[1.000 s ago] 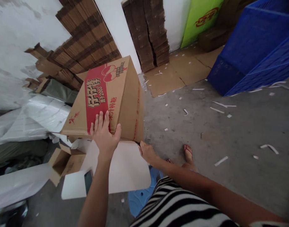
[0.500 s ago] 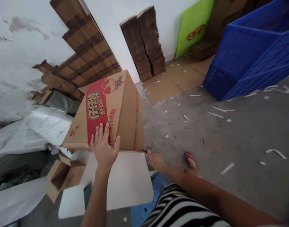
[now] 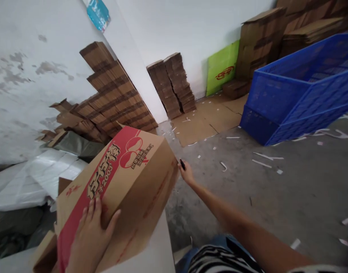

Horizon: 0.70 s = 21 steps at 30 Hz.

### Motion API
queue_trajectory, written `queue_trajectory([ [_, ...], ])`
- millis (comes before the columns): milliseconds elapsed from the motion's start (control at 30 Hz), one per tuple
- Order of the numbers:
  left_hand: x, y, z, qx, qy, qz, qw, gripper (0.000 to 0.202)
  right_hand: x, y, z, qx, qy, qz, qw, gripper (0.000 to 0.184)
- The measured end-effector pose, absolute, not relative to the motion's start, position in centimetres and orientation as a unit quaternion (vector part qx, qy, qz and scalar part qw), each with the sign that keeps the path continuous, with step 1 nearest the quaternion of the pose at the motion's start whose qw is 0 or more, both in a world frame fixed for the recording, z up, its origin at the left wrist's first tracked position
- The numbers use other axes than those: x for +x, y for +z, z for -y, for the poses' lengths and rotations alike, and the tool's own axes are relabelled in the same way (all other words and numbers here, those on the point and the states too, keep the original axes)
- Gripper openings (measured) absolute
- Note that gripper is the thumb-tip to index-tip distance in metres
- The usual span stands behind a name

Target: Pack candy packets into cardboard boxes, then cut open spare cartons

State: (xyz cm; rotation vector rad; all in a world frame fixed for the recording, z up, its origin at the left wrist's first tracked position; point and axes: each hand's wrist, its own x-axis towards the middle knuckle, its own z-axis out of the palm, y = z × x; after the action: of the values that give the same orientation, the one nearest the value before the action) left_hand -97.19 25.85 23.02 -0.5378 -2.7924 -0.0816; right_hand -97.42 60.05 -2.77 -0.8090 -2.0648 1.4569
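Note:
A large brown cardboard box [image 3: 117,182] with a red printed band stands at an angle on a white tabletop [image 3: 159,242]. My left hand [image 3: 91,231] lies flat on the box's printed face, fingers spread. At the box's far right corner, my right hand [image 3: 187,172] is closed around a small black tool [image 3: 182,163]. The tool's tip is against or very near the box edge; whether it is a cutter or a pen I cannot make out.
Flattened cartons [image 3: 114,102] are stacked along the wall. A blue crate [image 3: 279,98] stands on the floor at right, among paper scraps. Plastic-wrapped bundles [image 3: 34,178] lie at left, and a small open box [image 3: 44,250] is partly hidden by the large one.
The large box has turned and moved nearer, lower left in view, with my left hand still on it. My right hand has moved from the near lower corner to the far right corner.

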Motion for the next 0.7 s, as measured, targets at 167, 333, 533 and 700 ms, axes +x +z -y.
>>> queue_trajectory([
  [167,-99.9,22.5,-34.6,-0.142,0.036,0.977,0.158,0.102,-99.8,-3.6,-58.2,-0.267,0.600,0.697,0.288,0.051],
  [333,-100.3,22.7,-35.4,-0.129,0.063,0.982,0.121,0.096,-98.7,-3.9,-58.2,-0.274,0.650,0.645,0.292,0.054],
  [533,-101.2,22.4,-36.4,-0.101,0.060,0.989,0.089,0.097,-98.7,-3.2,-60.5,-0.260,0.677,0.618,0.304,0.038],
  [700,-101.7,22.2,-37.2,-0.110,0.042,0.988,0.096,0.101,-99.3,-3.1,-61.3,-0.268,0.689,0.610,0.285,0.030],
])
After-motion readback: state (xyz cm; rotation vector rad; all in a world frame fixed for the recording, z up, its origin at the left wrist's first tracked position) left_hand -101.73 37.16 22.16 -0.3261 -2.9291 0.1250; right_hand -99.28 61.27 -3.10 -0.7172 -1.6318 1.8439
